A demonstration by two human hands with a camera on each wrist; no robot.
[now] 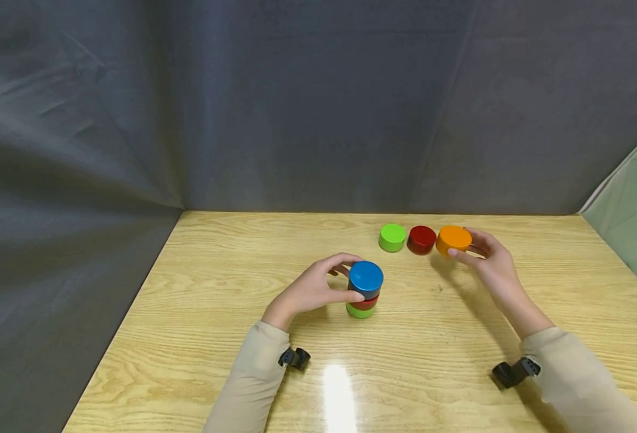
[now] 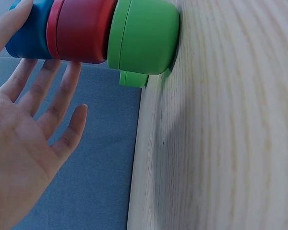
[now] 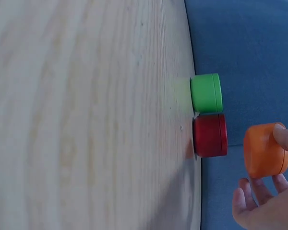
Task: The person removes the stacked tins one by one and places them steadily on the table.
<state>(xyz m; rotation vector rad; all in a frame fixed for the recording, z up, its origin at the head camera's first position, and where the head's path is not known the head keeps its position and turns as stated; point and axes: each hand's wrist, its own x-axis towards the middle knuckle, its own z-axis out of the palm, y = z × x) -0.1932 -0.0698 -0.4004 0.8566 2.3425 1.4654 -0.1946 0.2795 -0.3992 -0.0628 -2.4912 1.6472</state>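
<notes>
A stack of round lidded tins stands near the middle of the table, with a blue tin (image 1: 366, 278) on top, a red tin (image 2: 84, 31) under it and a green tin (image 2: 146, 36) at the bottom. My left hand (image 1: 318, 287) holds the blue tin between thumb and fingers; in the left wrist view its lower fingers are spread. At the right, an orange tin (image 1: 454, 239) is pinched between the thumb and fingers of my right hand (image 1: 494, 264). The right wrist view shows it raised off the table, beside a dark red tin (image 3: 210, 135).
A second green tin (image 1: 392, 237) stands left of the dark red one near the table's back edge. Grey cloth (image 1: 318, 108) hangs behind the wooden table (image 1: 215, 361) and along its left. Pale green material (image 1: 634, 210) borders the right side.
</notes>
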